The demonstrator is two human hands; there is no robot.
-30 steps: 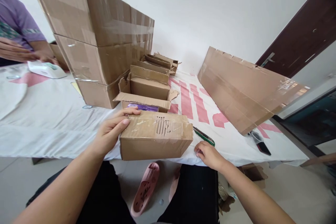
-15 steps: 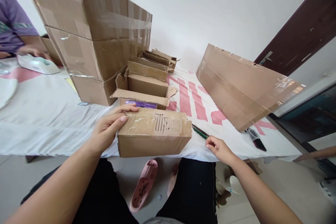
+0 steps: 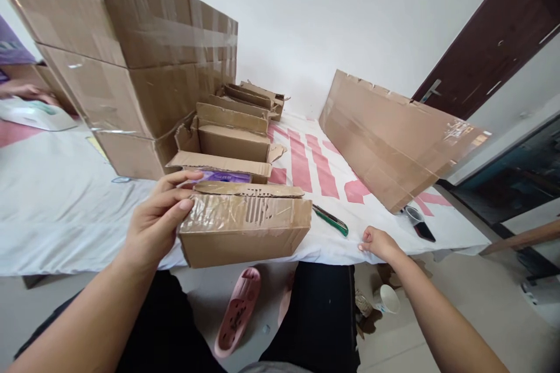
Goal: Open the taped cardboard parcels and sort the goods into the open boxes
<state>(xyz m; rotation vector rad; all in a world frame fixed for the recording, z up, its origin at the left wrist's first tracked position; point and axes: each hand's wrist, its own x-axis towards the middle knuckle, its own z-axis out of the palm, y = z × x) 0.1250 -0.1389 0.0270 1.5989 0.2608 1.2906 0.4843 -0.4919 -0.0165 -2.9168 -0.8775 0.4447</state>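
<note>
A small brown cardboard box (image 3: 245,239) with torn patches and clear tape sits at the table's front edge. At its left upper corner, my left hand (image 3: 160,218) grips it between thumb and fingers, and its top flap (image 3: 247,189) stands slightly raised. A green utility knife (image 3: 331,221) lies on the cloth just right of the box. Farther right, my right hand (image 3: 380,243) hovers by the table edge, fingers curled closed with nothing visible in them, apart from the knife. Behind the box is an open carton (image 3: 231,145), a purple package (image 3: 225,177) showing near it.
Tall taped cartons (image 3: 161,87) are stacked at left, with another person's hand (image 3: 30,92) beyond on a white device (image 3: 37,113). A large carton (image 3: 385,140) stands at right, near a clear cup (image 3: 411,215) and dark phone (image 3: 424,231). White cloth with pink strips covers the table.
My right hand has let go of the utility knife and moved right, leaving it on the cloth. The box's top flap has lifted at my left hand. The whole view has shifted slightly.
</note>
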